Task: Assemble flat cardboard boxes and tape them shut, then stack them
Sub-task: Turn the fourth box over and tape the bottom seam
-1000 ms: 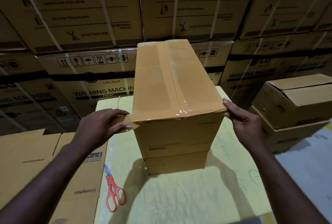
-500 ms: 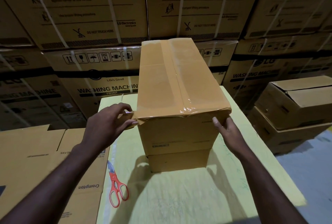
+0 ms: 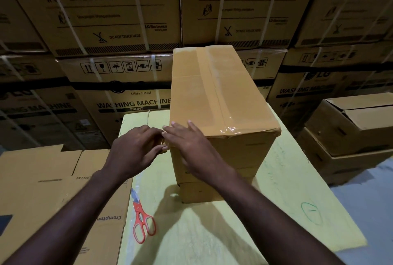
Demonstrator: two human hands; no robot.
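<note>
The taped cardboard box (image 3: 212,94) is stood at the centre on a yellow-covered worktop (image 3: 212,233), with its top seam sealed. At its near-left top corner a brown tape end (image 3: 163,143) is pinched by the left hand (image 3: 136,150), and the right hand (image 3: 191,148) is laid flat there, fingers straight. Orange scissors (image 3: 142,220) are seen at 7 o'clock, flattened Crompton cartons (image 3: 42,190) at 8, stacked boxes (image 3: 350,128) at 3, and washing-machine cartons (image 3: 119,99) at 12.
</note>
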